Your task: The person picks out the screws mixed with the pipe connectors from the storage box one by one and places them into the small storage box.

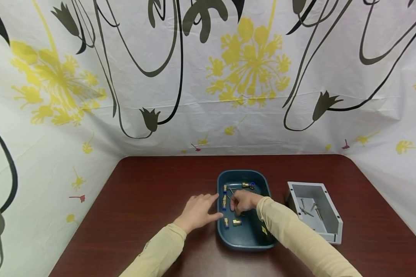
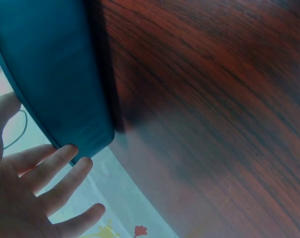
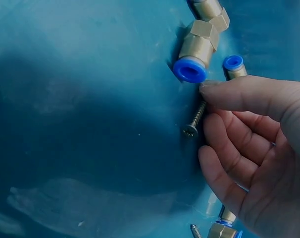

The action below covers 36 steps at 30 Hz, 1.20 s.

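My right hand [image 1: 244, 201] reaches down into a dark blue plastic tray [image 1: 247, 235]. Its thumb and fingers pinch the pointed end of a small screw [image 3: 195, 120], whose head stays visible against the tray floor. Close by lie brass pipe fittings with blue rings; one fitting [image 3: 195, 53] sits just above the thumb tip in the right wrist view. With fingers spread, my left hand [image 1: 198, 211] rests at the tray's left rim, its fingertips [image 2: 68, 149] touching the edge. Several fittings [image 1: 224, 202] are lined along the tray's left side.
Right of the tray stands a grey open box [image 1: 336, 219] with several screws [image 1: 306, 212] inside. Both rest on a dark red-brown wooden table [image 1: 159, 181]. A patterned white cloth [image 1: 194, 88] hangs behind and beside it.
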Tool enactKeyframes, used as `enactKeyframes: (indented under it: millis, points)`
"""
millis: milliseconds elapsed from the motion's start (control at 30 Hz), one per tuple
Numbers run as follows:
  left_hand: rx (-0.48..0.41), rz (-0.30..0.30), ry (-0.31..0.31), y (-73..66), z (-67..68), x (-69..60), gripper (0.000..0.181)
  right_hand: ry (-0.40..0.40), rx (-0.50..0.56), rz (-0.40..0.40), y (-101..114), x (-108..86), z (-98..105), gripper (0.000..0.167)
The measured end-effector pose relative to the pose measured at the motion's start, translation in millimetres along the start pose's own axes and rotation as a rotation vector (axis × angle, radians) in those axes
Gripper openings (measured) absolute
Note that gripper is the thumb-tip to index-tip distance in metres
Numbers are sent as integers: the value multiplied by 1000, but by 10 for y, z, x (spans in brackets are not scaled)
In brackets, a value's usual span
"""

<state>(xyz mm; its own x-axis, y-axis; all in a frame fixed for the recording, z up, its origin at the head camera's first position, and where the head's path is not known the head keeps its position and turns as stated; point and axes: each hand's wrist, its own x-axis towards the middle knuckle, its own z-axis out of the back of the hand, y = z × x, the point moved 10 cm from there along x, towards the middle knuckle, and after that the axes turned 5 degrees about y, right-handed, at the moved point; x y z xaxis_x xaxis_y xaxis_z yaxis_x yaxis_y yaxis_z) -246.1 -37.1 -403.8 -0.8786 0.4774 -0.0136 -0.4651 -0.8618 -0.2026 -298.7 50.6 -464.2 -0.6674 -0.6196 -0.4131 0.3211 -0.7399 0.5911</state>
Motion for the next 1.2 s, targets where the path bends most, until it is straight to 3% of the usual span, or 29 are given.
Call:
enactKeyframes:
  millis: [767,1200]
  points:
    - [-23,10,2,13,-4,2,61,-51,-101,6,39,-13,33,17]
    - [-30,10,6,16,-10,1,61,-82,-158,49,59,3,59,19]
